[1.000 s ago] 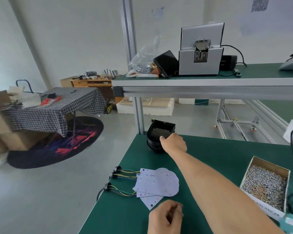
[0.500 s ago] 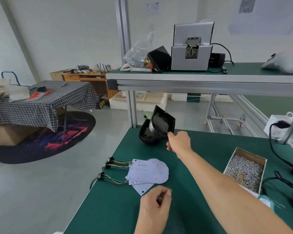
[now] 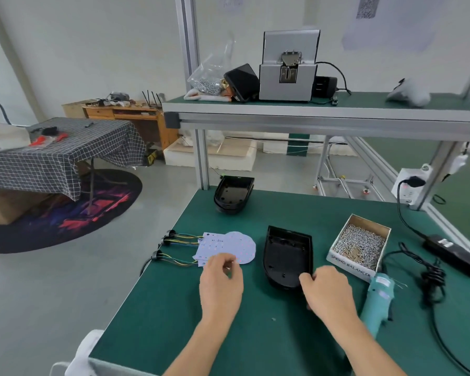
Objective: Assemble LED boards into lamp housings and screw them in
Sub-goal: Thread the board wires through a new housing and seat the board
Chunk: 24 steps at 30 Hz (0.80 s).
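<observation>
Head view, L to R across the green worktop (image 3: 174, 308). Far L of the left hand, three black cable glands w/ coloured wires (image 3: 174, 246) lay at the worktop's edge, running to a stack of white LED boards (image 3: 228, 244). The left hand (image 3: 221, 283) sat on the near edge of that stack, fingers curled, thumb and fingertips pinching at a board's edge. Well beyond this hand, at the far L corner of the worktop, stood a stack of black lamp housings (image 3: 233, 194), open side up. Between the two hands lay one lamp housing (image 3: 286, 256), open side up, rounded end toward the person. The right hand (image 3: 327, 290) gripped its near R corner, fingers curled on the rim. Just R of and beyond that hand sat a cardboard box of screws (image 3: 360, 244). Beside the R wrist lay a teal electric screwdriver (image 3: 379, 297), its black cable coiled further R.
</observation>
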{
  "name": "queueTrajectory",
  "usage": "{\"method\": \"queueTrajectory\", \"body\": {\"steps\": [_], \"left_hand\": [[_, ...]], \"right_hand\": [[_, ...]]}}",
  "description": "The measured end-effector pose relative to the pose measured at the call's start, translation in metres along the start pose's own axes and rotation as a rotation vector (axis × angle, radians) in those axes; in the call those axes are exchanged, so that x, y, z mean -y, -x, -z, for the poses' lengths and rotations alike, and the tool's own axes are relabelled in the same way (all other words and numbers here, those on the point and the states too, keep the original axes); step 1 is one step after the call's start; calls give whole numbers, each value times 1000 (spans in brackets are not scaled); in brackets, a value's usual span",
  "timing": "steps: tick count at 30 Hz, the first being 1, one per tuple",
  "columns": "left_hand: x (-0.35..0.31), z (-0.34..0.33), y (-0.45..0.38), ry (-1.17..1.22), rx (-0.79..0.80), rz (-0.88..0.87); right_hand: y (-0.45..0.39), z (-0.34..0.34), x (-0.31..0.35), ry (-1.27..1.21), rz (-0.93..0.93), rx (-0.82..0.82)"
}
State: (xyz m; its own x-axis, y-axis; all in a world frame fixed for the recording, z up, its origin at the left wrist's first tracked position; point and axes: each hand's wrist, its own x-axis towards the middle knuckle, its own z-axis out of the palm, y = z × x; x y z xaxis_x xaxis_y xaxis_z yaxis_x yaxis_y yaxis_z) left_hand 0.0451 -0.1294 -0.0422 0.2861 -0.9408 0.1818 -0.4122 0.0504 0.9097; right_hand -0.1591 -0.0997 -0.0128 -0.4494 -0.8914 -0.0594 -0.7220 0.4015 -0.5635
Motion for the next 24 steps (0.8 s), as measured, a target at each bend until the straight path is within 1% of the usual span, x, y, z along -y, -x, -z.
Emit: {"method": "queueTrajectory", "body": {"steps": [2,3,6,8,10,12,15,19,21,24], "left_hand": [[2,2,-16,-348,-27,-94],[4,4,-24,-459,-40,-106],[9,18,-56,-594,-82,-83],[16,31,-82,-704,-93,-101],[25,46,-109,-832,-49,-132],[33,56,-131,-933,41,-164],[41,60,-152,-1011,165,-196],[42,60,-165,-1025,225,-225],[41,61,-168,-994,212,-245],[38,68,-170,-830,102,-323]], "right_hand": [[3,1,-2,67,4,3],[4,2,-3,114,13,9],[5,6,-8,217,67,26],[4,11,-11,263,95,43],[5,16,-11,307,112,80],[8,20,-9,337,121,119],[17,25,-8,354,119,163],[29,28,-9,388,128,205],[33,29,-8,411,137,203],[36,31,-7,437,148,187]]}}
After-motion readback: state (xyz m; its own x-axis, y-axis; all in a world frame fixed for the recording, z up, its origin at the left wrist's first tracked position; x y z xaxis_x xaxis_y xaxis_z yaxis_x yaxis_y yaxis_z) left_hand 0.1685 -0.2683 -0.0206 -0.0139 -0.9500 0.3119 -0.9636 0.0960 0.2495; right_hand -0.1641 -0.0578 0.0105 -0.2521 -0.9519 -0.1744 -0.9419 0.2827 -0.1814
